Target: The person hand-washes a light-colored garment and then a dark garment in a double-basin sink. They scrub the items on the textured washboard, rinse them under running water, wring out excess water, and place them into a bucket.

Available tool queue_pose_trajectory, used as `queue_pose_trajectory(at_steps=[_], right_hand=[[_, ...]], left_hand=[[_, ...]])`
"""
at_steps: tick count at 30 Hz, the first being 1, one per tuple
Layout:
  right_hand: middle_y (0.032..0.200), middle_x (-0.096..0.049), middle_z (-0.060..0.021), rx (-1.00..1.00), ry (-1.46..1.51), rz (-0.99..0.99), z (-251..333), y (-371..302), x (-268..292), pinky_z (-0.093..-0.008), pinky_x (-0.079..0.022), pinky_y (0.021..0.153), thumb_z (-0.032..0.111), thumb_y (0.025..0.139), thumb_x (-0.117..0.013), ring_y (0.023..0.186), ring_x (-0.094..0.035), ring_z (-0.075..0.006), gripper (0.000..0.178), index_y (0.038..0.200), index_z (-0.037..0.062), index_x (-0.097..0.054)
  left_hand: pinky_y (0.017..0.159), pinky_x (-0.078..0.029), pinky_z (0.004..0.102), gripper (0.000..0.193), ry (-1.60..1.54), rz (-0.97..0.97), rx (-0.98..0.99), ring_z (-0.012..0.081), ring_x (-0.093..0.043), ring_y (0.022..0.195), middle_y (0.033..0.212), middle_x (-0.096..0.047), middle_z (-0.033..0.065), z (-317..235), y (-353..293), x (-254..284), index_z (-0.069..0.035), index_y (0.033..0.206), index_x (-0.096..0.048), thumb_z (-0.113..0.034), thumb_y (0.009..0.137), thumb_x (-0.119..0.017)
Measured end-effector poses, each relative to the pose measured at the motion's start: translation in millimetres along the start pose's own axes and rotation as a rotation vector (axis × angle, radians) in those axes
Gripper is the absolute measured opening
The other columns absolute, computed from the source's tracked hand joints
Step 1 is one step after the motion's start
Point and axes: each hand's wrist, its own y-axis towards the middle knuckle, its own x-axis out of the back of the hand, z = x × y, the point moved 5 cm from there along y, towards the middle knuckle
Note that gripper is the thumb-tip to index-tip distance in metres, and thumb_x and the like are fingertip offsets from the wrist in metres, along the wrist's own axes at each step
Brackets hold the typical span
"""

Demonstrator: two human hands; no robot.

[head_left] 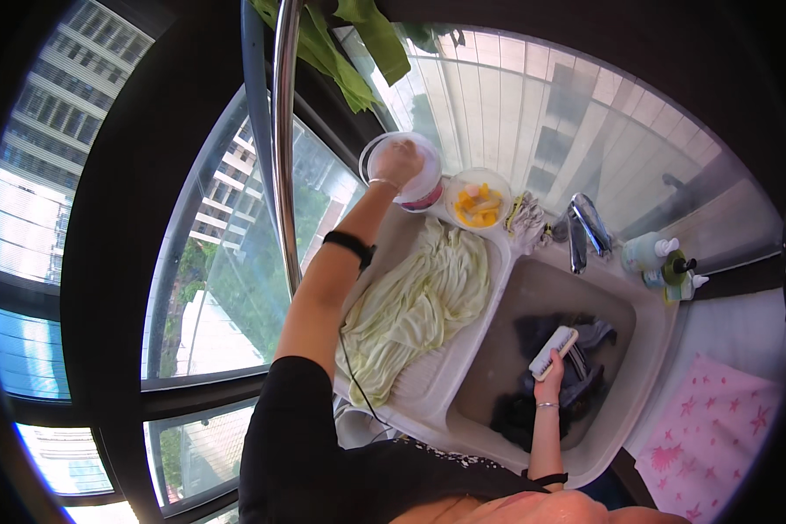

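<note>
My left hand (399, 162) reaches over the mouth of a round white tub (424, 194) in the sink's far left corner. Its fingers are curled together, and whatever they hold is hidden. My right hand (548, 382) grips a pale, oblong scrub brush (556, 351) over the sink basin (489, 367). Dark wet clothing (515, 419) lies in the greyish water below the brush. To the left of the basin, a bunched pale yellow-green cloth (424, 297) covers most of the ribbed washboard (417, 381).
Beside the tub stands a clear bowl (478, 199) of yellow and pink pieces. A chrome faucet (588, 229) rises behind the basin, with several pump bottles (664, 258) to its right. A metal pole (283, 148) stands at left. Pink patterned fabric (707, 437) hangs at right.
</note>
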Motion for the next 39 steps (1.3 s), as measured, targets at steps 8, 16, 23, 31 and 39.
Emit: queue_pose_trajectory(at_steps=[8,16,23,31,39], right_hand=[[0.105,-0.058,-0.0018,0.007,-0.195,0.163,-2,-8,-60,-0.0302,-0.046,0.083,0.021,0.085,-0.062,0.094,-0.056,-0.0152,0.045,0.127,0.007,-0.053],[0.11,-0.058,-0.0178,0.853,-1.235,0.513,-54,-81,-193,-0.0411,-0.045,0.089,0.025,0.079,-0.071,0.102,-0.056,-0.0316,0.06,0.13,0.0016,-0.049],[0.111,-0.059,-0.0164,0.939,-1.799,0.974,-104,-130,-276,-0.0456,-0.051,0.075,0.031,0.081,-0.068,0.088,-0.059,-0.034,0.054,0.133,0.0327,-0.052],[0.108,-0.06,-0.0173,1.333,-1.667,0.56,-98,-104,-298,-0.0444,-0.051,0.074,0.041,0.082,-0.067,0.087,-0.059,-0.0326,0.061,0.138,0.025,-0.05],[0.107,-0.066,-0.0085,1.29,-1.805,0.473,-73,-37,-325,-0.0421,-0.053,0.073,0.036,0.084,-0.064,0.084,-0.061,-0.03,0.048,0.129,0.0252,-0.056]], left_hand=[[0.055,-0.047,0.0383,0.025,-0.618,0.198,0.019,0.0311,-0.06,0.057,0.064,-0.06,0.0168,-35,-203,-44,-0.001,0.073,-0.062,-0.024,0.079,-0.069],[0.113,-0.023,0.0517,0.062,-0.181,0.411,-0.281,0.0329,-0.029,0.14,0.146,-0.039,0.0144,-22,-427,-104,-0.008,0.135,-0.048,-0.023,0.079,-0.069],[0.111,-0.026,0.0488,0.053,-0.06,0.391,-0.098,0.0282,-0.032,0.14,0.15,-0.038,0.0104,-2,-470,-78,-0.01,0.139,-0.044,-0.013,0.086,-0.047],[0.11,-0.029,0.0462,0.052,-0.126,0.471,-0.091,0.0284,-0.036,0.138,0.145,-0.042,0.0131,-1,-469,-77,-0.004,0.136,-0.046,-0.01,0.084,-0.047],[0.107,-0.036,0.0439,0.046,-0.287,0.233,-0.094,0.0299,-0.044,0.131,0.139,-0.049,0.0146,6,-473,-78,-0.002,0.128,-0.053,-0.006,0.082,-0.048]])
